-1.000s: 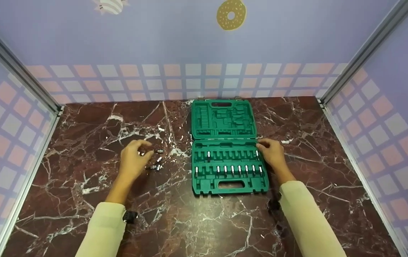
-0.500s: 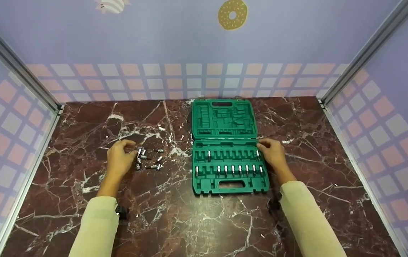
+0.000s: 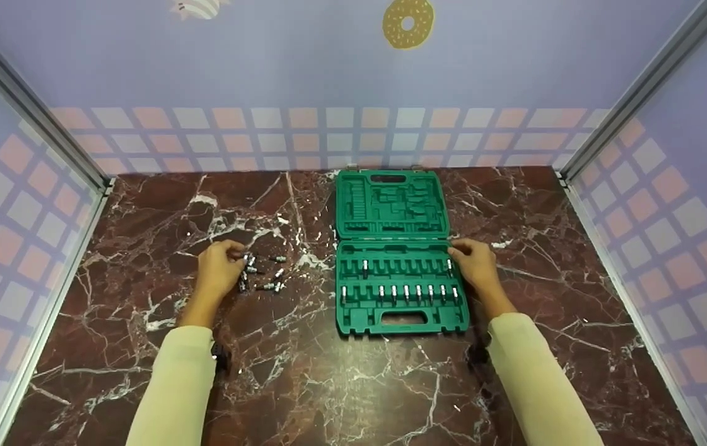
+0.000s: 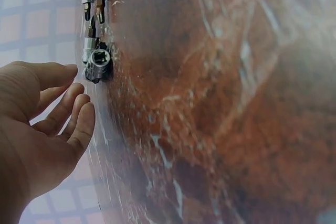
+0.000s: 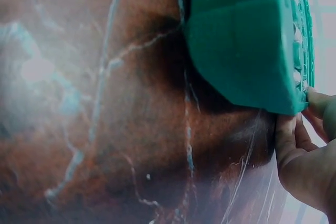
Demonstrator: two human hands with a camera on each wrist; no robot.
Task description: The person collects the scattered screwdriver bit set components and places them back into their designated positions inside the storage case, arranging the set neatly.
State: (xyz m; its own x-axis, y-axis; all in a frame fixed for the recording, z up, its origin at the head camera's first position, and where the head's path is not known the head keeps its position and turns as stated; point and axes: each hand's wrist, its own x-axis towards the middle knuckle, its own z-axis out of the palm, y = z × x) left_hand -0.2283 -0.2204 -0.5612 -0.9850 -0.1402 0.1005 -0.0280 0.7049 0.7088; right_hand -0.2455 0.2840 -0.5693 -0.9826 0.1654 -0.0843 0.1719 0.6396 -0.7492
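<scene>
In the head view, the open green case (image 3: 394, 238) lies flat on the counter (image 3: 304, 384), lid half away from the person, with 2 bits seated in its upper row and 8 in its lower row. Loose socket bits (image 3: 253, 270) lie in a small cluster left of it. The right hand (image 3: 476, 263) grips the case's right edge just below the hinge; the left hand (image 3: 220, 271) is beside the cluster. The case looks like stiff moulded plastic, probably light enough to slide if pushed, so its rim or carrying handle (image 3: 406, 328) should give a firm hold. The bits seem hard and dense for their size.

In the left wrist view, the left hand holds nothing, its fingers loosely bent just beside the nearest bit (image 4: 97, 66). The polished sockets are likely slippery and apt to roll; a thumb-and-finger pinch across the thick socket body should serve better than the thin tip.

In the right wrist view, the right hand pinches the case's rim, a digit on top and others against the side wall.
</scene>
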